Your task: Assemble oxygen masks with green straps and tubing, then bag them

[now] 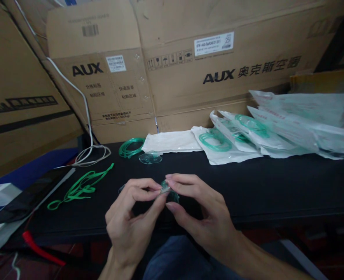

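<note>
Pretty sure this was a makeshift workbench in some kind of storeroom, though I couldn't tell if that was in a home or a shop. Beyond the fingers, big cardboard with 2 AUX logos stood like a wall. To their right, white pouches were piled on a plain black tabletop. A loose white cable hung off to their left.

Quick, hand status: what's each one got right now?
Left hand: closed, finger and thumb pinching a small green-tinted piece.
Right hand: fingertips at that same piece, thumb apart from them; can't tell whether it grips.
</note>
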{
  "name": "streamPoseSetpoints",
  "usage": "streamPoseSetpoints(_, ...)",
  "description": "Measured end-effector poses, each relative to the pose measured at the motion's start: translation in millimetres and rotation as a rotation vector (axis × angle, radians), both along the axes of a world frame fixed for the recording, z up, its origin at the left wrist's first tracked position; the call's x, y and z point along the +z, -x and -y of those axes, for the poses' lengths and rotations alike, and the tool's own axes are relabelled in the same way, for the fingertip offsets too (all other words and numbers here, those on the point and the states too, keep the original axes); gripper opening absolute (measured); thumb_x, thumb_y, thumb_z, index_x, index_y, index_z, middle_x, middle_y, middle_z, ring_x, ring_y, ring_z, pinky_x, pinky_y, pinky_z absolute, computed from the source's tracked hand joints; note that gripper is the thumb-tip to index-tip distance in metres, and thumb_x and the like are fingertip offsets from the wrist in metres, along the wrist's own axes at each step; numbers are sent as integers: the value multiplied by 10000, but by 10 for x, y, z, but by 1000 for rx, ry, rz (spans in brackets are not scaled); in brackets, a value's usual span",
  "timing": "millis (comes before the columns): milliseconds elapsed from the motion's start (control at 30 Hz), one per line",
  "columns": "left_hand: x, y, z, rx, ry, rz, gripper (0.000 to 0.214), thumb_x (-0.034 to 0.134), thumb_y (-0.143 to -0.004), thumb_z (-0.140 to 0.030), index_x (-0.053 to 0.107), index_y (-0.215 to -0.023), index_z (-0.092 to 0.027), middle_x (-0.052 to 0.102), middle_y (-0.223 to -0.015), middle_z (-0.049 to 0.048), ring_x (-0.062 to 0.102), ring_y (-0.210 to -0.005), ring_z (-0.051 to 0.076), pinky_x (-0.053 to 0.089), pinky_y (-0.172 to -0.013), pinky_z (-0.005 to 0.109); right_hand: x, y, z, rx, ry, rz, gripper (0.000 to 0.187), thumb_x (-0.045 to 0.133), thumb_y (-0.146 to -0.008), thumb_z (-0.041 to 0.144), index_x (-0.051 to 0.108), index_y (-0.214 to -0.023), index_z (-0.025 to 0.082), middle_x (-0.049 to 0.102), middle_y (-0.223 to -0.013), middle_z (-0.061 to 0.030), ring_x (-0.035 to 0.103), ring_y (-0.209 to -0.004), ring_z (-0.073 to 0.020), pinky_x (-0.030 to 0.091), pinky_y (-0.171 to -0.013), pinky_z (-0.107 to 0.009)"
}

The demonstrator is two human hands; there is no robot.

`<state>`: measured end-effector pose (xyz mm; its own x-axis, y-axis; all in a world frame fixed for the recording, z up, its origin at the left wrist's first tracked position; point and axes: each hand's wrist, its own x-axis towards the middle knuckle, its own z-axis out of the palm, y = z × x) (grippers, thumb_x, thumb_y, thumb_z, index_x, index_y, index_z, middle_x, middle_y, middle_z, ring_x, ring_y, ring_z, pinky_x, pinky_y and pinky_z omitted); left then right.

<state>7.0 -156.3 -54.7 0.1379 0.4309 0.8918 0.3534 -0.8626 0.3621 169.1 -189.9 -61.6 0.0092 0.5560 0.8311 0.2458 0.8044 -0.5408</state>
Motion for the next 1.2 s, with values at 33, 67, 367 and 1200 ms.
streamPoseSetpoints(33,3,-1,2,3,6,5,209,739,-809,-30,620,-806,-201,679,-841,-6,672,-775,143,556,-683,280,3,-1,-1,2,2,2,353,696,-867,82,673,-1188,227,732,-1171,-106,708,-1088,-217,596,-940,-366)
streamPoseSetpoints(67,6,-3,3,7,4,6,204,738,-810,-35,623,-806,-204,681,-839,-5,673,-774,147,560,-681,283,6,-3,-3,5,1,5,362,692,-869,83,670,-1198,232,732,-1176,-103,706,-1094,-218,597,-943,-368)
streamPoseSetpoints(367,-11,-10,-17,93,-166,-25,271,776,-750,5,626,-856,-194,706,-859,3,685,-765,152,562,-653,280,-50,36,17,21,152,-117,401,683,-882,128,579,-1251,245,710,-1217,-75,708,-1101,-194,595,-979,-338)
streamPoseSetpoints(1200,4,-11,-14,112,-184,-145,254,738,-804,-35,693,-993,-198,771,-918,26,735,-818,185,588,-745,302,-42,53,13,-93,-20,10,277,621,-874,45,623,-1105,197,735,-1030,-81,714,-990,-170,586,-910,-281)
